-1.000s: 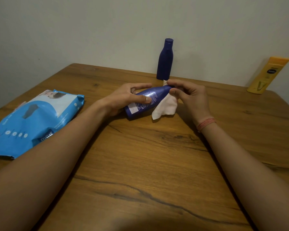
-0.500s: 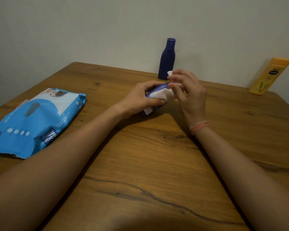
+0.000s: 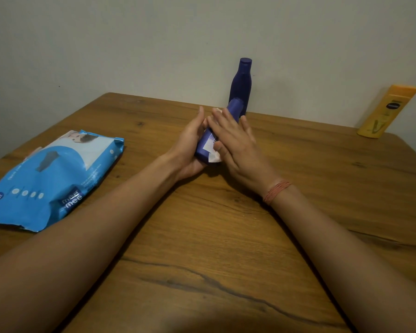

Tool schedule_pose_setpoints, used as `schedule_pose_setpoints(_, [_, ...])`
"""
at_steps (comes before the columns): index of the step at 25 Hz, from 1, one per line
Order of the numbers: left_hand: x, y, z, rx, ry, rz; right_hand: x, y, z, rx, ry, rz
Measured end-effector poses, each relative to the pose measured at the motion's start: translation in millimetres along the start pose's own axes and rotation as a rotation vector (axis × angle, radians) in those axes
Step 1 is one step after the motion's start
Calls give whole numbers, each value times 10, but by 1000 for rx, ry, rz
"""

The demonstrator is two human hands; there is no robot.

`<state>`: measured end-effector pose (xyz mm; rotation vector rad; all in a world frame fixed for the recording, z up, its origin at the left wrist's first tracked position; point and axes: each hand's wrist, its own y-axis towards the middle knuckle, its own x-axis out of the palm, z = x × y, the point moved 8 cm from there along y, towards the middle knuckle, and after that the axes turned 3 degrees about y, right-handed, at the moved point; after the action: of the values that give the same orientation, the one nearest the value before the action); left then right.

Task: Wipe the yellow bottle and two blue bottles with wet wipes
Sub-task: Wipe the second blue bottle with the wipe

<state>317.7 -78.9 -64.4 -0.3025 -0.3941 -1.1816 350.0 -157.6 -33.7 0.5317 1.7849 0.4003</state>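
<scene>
A blue bottle (image 3: 204,144) lies tilted between my hands at the table's middle, its cap pointing away toward the wall. My left hand (image 3: 190,145) cradles its base and left side, fingers stretched along it and thumb tucked beneath. My right hand (image 3: 235,143) lies flat over the bottle and presses a white wet wipe (image 3: 214,158) against it; only the wipe's edges show. A second dark blue bottle (image 3: 241,85) stands upright at the wall just behind. The yellow bottle (image 3: 387,111) leans against the wall at the far right.
A blue wet wipes pack (image 3: 51,179) lies flat on the left of the wooden table (image 3: 226,236). The wall runs along the table's far edge. The table's right edge slants away behind the yellow bottle.
The bottle has turned from lying sideways to pointing away from me. My right hand has flattened over it with the wipe, and my left hand has slid to its base.
</scene>
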Motion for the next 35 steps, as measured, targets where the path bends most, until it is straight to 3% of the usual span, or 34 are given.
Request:
schedule_pose_setpoints(5, [150, -19, -131, -80, 57, -81, -279, -45, 376, 250, 8, 230])
schedule_pose_setpoints(7, [164, -22, -160, -92, 66, -66, -257, -53, 399, 277, 63, 195])
schedule_pose_setpoints(16, [-128, 21, -114, -84, -94, 130, 187, -25, -284, 26, 221, -169])
schedule_pose_setpoints(20, [42, -21, -166, -128, -13, -3, -5, -14, -105, 121, 166, 33])
schedule_pose_setpoints(23, [172, -25, -256, -158, 34, -48, -138, -50, 151, 267, 273, 133])
schedule_pose_setpoints(26, [127, -15, -251, -139, -18, 16, -112, -41, 56, 242, 375, 120])
schedule_pose_setpoints(31, [-158, 14, -69, -18, -202, 179, 165, -23, -456, 102, 342, -56])
schedule_pose_setpoints(35, [-97, -8, 9, 8, -275, 137, 80, -36, -345, 155, 284, 38])
